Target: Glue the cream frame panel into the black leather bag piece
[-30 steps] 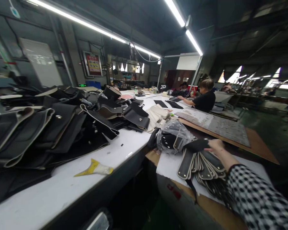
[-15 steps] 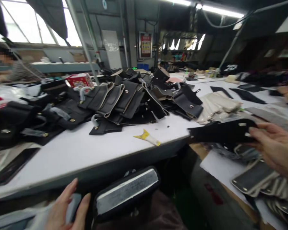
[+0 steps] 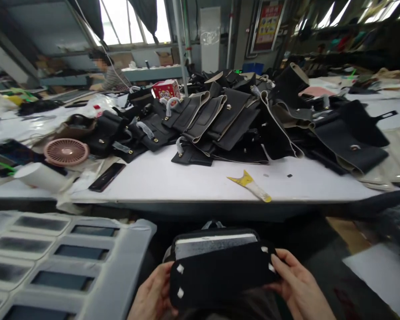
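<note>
A flat black panel (image 3: 220,278) with rounded ends and small white patches near its corners is held between my two hands. My left hand (image 3: 155,291) grips its left end, thumb on the front face. At the right end, my right hand (image 3: 295,280) pinches the panel near two white patches. Just behind the panel, on my lap, stands a black bag-like piece with a grey strip (image 3: 216,244) edged in white along its top; the panel covers its lower part.
Black leather bag pieces (image 3: 233,120) are heaped across the white table (image 3: 153,182). A yellow tool (image 3: 250,184), a phone (image 3: 106,177) and a pink fan (image 3: 66,152) lie there. A tray of framed panels (image 3: 76,251) is at lower left. A person sits at the far left.
The view has turned left. My right hand has brought the black panel from the right to in front of my lap. My left hand, open before, has closed on its other end.
</note>
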Demonstrator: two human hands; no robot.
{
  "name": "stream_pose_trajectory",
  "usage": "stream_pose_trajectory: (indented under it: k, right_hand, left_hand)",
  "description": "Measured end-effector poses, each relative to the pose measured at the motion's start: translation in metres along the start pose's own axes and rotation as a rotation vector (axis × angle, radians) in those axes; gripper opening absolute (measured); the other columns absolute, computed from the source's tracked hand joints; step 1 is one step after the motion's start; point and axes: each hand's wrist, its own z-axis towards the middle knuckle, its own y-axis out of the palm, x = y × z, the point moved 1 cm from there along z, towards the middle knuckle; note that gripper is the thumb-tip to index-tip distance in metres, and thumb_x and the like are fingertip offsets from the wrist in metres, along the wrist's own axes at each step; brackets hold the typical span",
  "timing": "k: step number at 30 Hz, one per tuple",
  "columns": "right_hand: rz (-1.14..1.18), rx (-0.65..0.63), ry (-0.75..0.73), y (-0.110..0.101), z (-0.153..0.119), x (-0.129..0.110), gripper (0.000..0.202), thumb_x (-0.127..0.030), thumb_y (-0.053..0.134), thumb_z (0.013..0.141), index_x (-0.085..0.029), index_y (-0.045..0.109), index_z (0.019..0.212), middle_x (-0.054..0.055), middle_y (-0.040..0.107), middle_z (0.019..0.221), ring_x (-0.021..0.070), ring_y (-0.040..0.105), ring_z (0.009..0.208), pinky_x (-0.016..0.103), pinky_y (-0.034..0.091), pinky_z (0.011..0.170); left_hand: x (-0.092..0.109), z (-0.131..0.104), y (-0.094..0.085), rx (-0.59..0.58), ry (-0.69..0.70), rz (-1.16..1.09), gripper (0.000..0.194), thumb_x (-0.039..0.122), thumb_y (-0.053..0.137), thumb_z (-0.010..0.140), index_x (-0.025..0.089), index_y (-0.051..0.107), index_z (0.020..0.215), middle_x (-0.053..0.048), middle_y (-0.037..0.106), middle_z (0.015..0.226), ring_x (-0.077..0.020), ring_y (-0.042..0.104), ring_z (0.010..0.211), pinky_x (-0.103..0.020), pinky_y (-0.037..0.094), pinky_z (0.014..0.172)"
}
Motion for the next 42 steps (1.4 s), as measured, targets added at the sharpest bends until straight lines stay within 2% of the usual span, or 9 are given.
stream_pose_trajectory:
  k: [3, 6, 9, 13, 15, 19, 26, 35, 42]
  right_hand:
    - [-0.183, 0.077, -0.040, -0.002, 0.011, -0.008, 0.039, -0.055, 0.077, 0.067, -0.023, 0.065, 0.087, 0.002, 0.065, 0.086, 0.0184, 0.059, 0.073, 0.030, 0.055, 0.054]
    - [-0.415, 0.167, -0.109, -0.002, 0.024, -0.015, 0.045, -0.060, 0.078, 0.062, -0.021, 0.069, 0.082, 0.000, 0.059, 0.065, 0.0115, 0.045, 0.054, 0.022, 0.039, 0.041]
    - [-0.491, 0.204, -0.109, 0.002, 0.036, -0.019, 0.050, -0.064, 0.078, 0.057, -0.018, 0.070, 0.074, -0.002, 0.053, 0.053, 0.0074, 0.034, 0.046, 0.020, 0.027, 0.039]
    - [-0.465, 0.201, -0.089, 0.009, 0.045, -0.020, 0.050, -0.063, 0.080, 0.053, -0.016, 0.070, 0.066, 0.000, 0.056, 0.057, 0.0074, 0.034, 0.050, 0.021, 0.028, 0.041]
    - [-0.478, 0.205, -0.082, 0.010, 0.047, -0.020, 0.048, -0.062, 0.080, 0.054, -0.016, 0.070, 0.065, 0.000, 0.057, 0.059, 0.0077, 0.035, 0.051, 0.021, 0.029, 0.042]
    - [-0.467, 0.213, -0.043, 0.007, 0.051, -0.017, 0.049, -0.062, 0.080, 0.053, -0.016, 0.070, 0.064, 0.001, 0.057, 0.060, 0.0082, 0.036, 0.052, 0.021, 0.030, 0.042]
    - [-0.481, 0.204, 0.036, -0.003, 0.060, -0.008, 0.052, -0.066, 0.078, 0.054, -0.016, 0.068, 0.064, 0.001, 0.055, 0.062, 0.0098, 0.037, 0.056, 0.020, 0.032, 0.043]
    - [-0.421, 0.173, 0.081, -0.020, 0.068, 0.005, 0.041, -0.058, 0.078, 0.060, -0.019, 0.068, 0.070, 0.001, 0.056, 0.064, 0.0132, 0.044, 0.057, 0.024, 0.040, 0.045]
    - [-0.446, 0.177, 0.019, -0.005, 0.062, -0.005, 0.045, -0.059, 0.078, 0.061, -0.017, 0.063, 0.063, -0.001, 0.053, 0.062, 0.0105, 0.041, 0.057, 0.022, 0.037, 0.046]
  left_hand:
    - [0.007, 0.008, 0.006, 0.015, 0.118, 0.079, 0.041, 0.052, 0.080, 0.065, 0.017, 0.066, 0.082, 0.000, 0.066, 0.068, -0.0127, 0.060, 0.058, -0.019, 0.045, 0.051]
    - [0.015, 0.018, 0.007, 0.043, 0.210, 0.237, 0.039, 0.052, 0.077, 0.068, 0.016, 0.068, 0.080, 0.001, 0.065, 0.065, -0.0094, 0.054, 0.055, -0.017, 0.040, 0.048]
    - [0.019, 0.034, 0.001, 0.068, 0.268, 0.369, 0.041, 0.054, 0.075, 0.070, 0.015, 0.066, 0.078, 0.001, 0.063, 0.063, -0.0101, 0.053, 0.055, -0.018, 0.038, 0.047]
    - [0.019, 0.055, -0.010, 0.084, 0.325, 0.486, 0.041, 0.056, 0.069, 0.075, 0.015, 0.063, 0.076, -0.001, 0.065, 0.068, -0.0139, 0.058, 0.065, -0.022, 0.045, 0.059]
    - [0.018, 0.062, -0.014, 0.086, 0.338, 0.545, 0.042, 0.057, 0.066, 0.077, 0.016, 0.062, 0.075, -0.001, 0.065, 0.067, -0.0143, 0.057, 0.065, -0.023, 0.044, 0.060]
    - [0.019, 0.071, -0.017, 0.083, 0.318, 0.575, 0.043, 0.058, 0.067, 0.076, 0.016, 0.060, 0.071, 0.000, 0.062, 0.064, -0.0137, 0.054, 0.064, -0.023, 0.041, 0.059]
    - [0.023, 0.075, -0.014, 0.055, 0.177, 0.377, 0.043, 0.053, 0.075, 0.070, 0.015, 0.055, 0.066, 0.002, 0.058, 0.060, -0.0093, 0.047, 0.058, -0.020, 0.036, 0.056]
    - [0.023, 0.078, -0.018, 0.013, 0.123, 0.307, 0.043, 0.053, 0.075, 0.071, 0.015, 0.055, 0.067, 0.002, 0.057, 0.061, -0.0084, 0.046, 0.058, -0.019, 0.034, 0.054]
    - [0.025, 0.076, -0.014, 0.010, 0.061, 0.275, 0.046, 0.056, 0.078, 0.065, 0.016, 0.055, 0.065, 0.004, 0.054, 0.058, -0.0072, 0.041, 0.054, -0.018, 0.030, 0.049]
